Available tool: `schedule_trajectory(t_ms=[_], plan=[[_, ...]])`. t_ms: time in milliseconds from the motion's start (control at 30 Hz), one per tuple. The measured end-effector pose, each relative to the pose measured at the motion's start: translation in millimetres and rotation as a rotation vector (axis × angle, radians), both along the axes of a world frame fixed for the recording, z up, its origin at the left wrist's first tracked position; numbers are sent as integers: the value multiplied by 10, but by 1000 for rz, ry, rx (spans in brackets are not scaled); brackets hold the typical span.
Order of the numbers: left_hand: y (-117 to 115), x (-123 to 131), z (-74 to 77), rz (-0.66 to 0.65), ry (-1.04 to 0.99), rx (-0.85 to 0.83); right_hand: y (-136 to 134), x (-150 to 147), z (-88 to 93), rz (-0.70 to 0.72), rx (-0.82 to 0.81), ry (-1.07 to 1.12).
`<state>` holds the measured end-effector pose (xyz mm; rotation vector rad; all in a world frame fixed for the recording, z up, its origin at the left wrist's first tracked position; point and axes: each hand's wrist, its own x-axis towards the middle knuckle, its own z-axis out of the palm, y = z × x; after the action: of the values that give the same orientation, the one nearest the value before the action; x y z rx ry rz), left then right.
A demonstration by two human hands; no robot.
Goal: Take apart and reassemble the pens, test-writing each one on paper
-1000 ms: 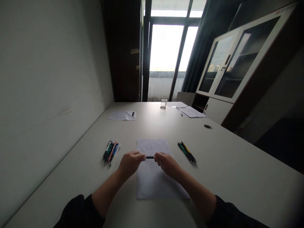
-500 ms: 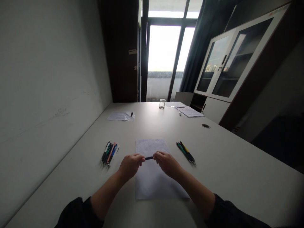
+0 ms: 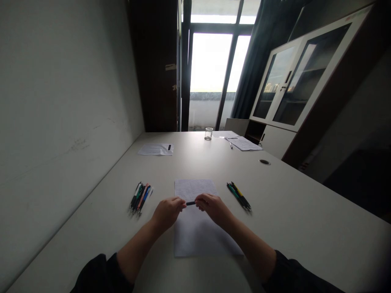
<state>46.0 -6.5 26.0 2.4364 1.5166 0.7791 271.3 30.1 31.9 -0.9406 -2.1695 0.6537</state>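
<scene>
Between my two hands a dark pen (image 3: 191,203) is held level, one end pinched in each. My left hand (image 3: 168,212) is closed on its left end, and my right hand (image 3: 213,207) is closed on its right end; the fingers hide both tips. Below them lies a sheet of paper (image 3: 201,242) with lines of writing on its upper part. To the left of my left hand is a bunch of several pens (image 3: 140,198) in mixed colours. Several dark, green and yellow pens (image 3: 239,197) lie slanted to the right of my right hand.
Farther back stands a clear glass (image 3: 208,134). Papers (image 3: 244,143) with a pen (image 3: 231,145) lie at the far right, and a sheet with a dark strip (image 3: 155,149) at the far left. A round hole (image 3: 264,162) pierces the table near its right edge.
My right hand has shifted slightly left, so less of the pen shows between my hands. My left hand has hardly moved.
</scene>
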Motion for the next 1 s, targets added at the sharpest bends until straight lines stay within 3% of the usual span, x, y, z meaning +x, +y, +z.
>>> schedule_trajectory(t_ms=[367,567,800,1000], plan=[[-6,1,-4,-7,-20,12,11,3,-11,-21,-149,47],[1,0,-14,4,-46,5,11,-1,12,-22,-83,135],[4,4,-16,8,-24,9,17,17,0,-17,-233,34],[7,3,-14,9,-49,-5,19,0,-20,-46,-160,132]])
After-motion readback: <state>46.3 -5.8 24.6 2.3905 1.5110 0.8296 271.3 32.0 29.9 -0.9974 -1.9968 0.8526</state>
